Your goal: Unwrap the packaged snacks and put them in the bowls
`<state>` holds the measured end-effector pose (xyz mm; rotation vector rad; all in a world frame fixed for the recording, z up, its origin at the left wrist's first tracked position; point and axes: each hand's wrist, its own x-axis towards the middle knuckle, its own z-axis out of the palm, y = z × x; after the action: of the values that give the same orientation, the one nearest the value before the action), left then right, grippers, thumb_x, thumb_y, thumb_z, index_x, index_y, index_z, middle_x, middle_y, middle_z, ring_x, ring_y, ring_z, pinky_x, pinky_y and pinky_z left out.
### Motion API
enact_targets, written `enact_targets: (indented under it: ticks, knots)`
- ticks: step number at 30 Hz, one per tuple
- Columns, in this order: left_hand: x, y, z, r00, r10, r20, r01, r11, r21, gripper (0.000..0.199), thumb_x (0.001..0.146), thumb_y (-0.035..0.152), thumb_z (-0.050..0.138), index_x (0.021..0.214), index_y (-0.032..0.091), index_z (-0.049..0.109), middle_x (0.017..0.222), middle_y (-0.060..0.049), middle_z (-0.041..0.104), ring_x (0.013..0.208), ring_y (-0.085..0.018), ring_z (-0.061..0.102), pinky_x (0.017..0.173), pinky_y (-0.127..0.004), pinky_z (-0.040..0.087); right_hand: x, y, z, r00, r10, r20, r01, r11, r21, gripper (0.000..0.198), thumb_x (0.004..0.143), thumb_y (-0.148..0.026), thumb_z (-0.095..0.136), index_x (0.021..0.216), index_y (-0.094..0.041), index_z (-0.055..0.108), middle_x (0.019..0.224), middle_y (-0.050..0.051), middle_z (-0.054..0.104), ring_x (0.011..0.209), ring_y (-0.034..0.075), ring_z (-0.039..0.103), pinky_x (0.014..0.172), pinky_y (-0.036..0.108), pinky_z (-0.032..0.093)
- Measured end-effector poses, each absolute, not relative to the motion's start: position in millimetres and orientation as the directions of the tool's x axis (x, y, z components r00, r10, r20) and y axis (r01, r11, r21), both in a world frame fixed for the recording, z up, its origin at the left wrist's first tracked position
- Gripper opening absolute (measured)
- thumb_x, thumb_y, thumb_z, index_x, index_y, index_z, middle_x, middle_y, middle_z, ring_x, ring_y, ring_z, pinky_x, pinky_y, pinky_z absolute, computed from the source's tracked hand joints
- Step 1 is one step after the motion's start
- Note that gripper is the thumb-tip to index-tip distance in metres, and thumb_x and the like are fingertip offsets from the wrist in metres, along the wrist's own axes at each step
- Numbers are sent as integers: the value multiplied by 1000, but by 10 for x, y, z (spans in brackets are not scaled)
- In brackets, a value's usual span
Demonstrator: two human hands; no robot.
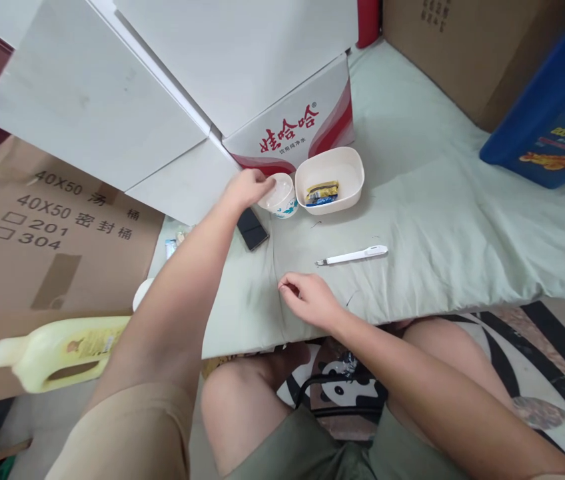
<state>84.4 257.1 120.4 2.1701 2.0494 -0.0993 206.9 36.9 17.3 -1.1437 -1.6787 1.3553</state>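
My beige sleeve (127,427), left hand (245,191) at a paper cup (286,205), grip I cannot tell, right hand (311,299) curled closed near a white utility knife (355,256)

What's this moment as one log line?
left hand: touching paper cup at rim; right hand: curled near white pen-like tool; white bowl: holds yellow, blue packets

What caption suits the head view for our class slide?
Left hand touching a patterned paper cup beside a white plastic bowl; right hand curled.

the cup (287,206) looks like smooth paper, the bowl (348,179) smooth plastic, the phone (253,231) glossy, the cloth (432,247) matt
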Motion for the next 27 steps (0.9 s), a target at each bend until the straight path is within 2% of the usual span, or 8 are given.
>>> enact_targets:
  ticks: [2, 5, 10, 13, 15, 20, 24, 27]
  knots:
    - [804, 2436, 1088, 169, 963, -208, 985, -172, 3, 49, 84, 47, 63, 124, 19, 66, 126, -12, 70, 116, -28, 65, 98, -34, 49, 2062, 355, 169, -384, 924, -1, 233, 96, -968, 16, 90, -21, 51, 88, -20, 66, 77, 0, 68, 67, 14, 54, 66, 26, 34]
    - [783, 2262, 931, 230, 950, -211, 967, -248, -60, 46, 90, 35, 57, 135, 24, 61, 131, -10, 69, 121, -28, 63, 100, -36, 48, 2064, 333, 198, -399, 917, 25, 271, 144, -952, 15, 90, -20, 51, 88, -20, 66, 77, 1, 67, 68, 14, 54, 67, 26, 34]
    - [680, 2070, 1059, 167, 986, 21, 981, -164, -98, 36, 97, 27, 41, 121, 25, 68, 126, -11, 68, 115, -29, 63, 96, -41, 49, 2191, 271, 281, -402, 913, 64, 277, 188, -942, 15, 91, -19, 51, 88, -20, 66, 75, 1, 67, 66, 14, 53, 67, 26, 34]
    - [776, 1949, 1275, 226, 934, 278, 974, -227, -28, 31, 95, 24, 45, 113, 26, 69, 129, -8, 62, 116, -25, 59, 99, -38, 47, 2338, 190, 301, -348, 934, 87, 249, 181, -951, 14, 89, -19, 52, 86, -19, 66, 75, 1, 66, 66, 13, 53, 66, 25, 35]
    - [1052, 1861, 1364, 299, 874, 382, 946, -325, 4, 30, 95, 23, 46, 113, 26, 69, 121, -9, 61, 115, -25, 56, 101, -39, 45, 2433, 121, 301, -288, 956, 55, 195, 115, -974, 13, 89, -19, 52, 84, -19, 65, 71, 0, 63, 64, 13, 53, 65, 25, 35]
    - [2276, 1733, 1103, 582, 762, 285, 787, -616, 41, 31, 98, 21, 42, 116, 24, 67, 120, -10, 60, 120, -28, 54, 101, -42, 42, 2600, 36, 279, -150, 987, -53, 112, -36, -993, 12, 85, -17, 52, 78, -18, 62, 64, -2, 58, 60, 12, 48, 61, 25, 33]
    - [2993, 1793, 695, 673, 727, 138, 731, -682, 26, 32, 97, 15, 40, 116, 21, 66, 122, -15, 65, 122, -30, 56, 102, -45, 42, 2756, 67, 264, -111, 994, 2, 113, 14, -993, 13, 86, -18, 50, 75, -19, 58, 64, -2, 55, 61, 12, 45, 60, 25, 30]
    - [3016, 1767, 601, 675, 722, 153, 714, -691, 114, 34, 93, 18, 49, 124, 18, 61, 132, -15, 63, 129, -29, 55, 108, -44, 42, 2908, 81, 277, -80, 997, -16, 135, -5, -991, 13, 85, -18, 51, 75, -19, 59, 66, -2, 58, 62, 12, 47, 62, 25, 31]
